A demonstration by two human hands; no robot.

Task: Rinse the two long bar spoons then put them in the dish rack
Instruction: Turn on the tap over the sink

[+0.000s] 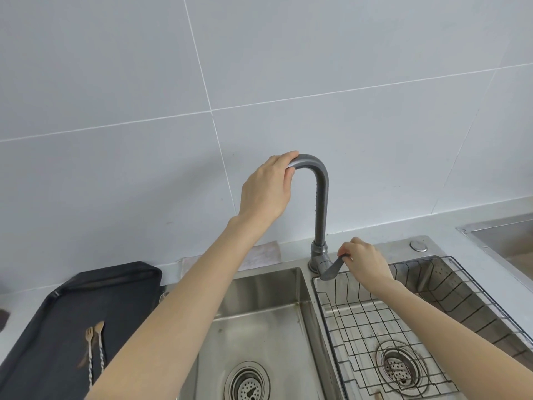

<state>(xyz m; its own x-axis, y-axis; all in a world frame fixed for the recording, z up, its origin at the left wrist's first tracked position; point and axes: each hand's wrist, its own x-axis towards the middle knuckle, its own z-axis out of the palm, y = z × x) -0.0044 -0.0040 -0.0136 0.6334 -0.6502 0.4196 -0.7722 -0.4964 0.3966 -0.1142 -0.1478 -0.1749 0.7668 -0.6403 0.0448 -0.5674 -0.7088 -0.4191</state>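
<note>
Two long bar spoons (96, 346) with twisted steel stems and gold ends lie side by side on a black tray (43, 327) at the lower left; one shows a fork end, the other a spoon bowl. My left hand (266, 187) grips the top bend of the grey gooseneck faucet (321, 197). My right hand (363, 262) pinches the faucet's lever handle (331, 268) at its base. No water is visible. The wire dish rack (375, 336) sits in the right sink basin.
The left sink basin (259, 321) with a round drain strainer lies under my left forearm. A push button (418, 246) sits on the sink deck. A folded cloth (259, 255) lies behind the sink. Another steel basin edge (501, 235) shows at far right.
</note>
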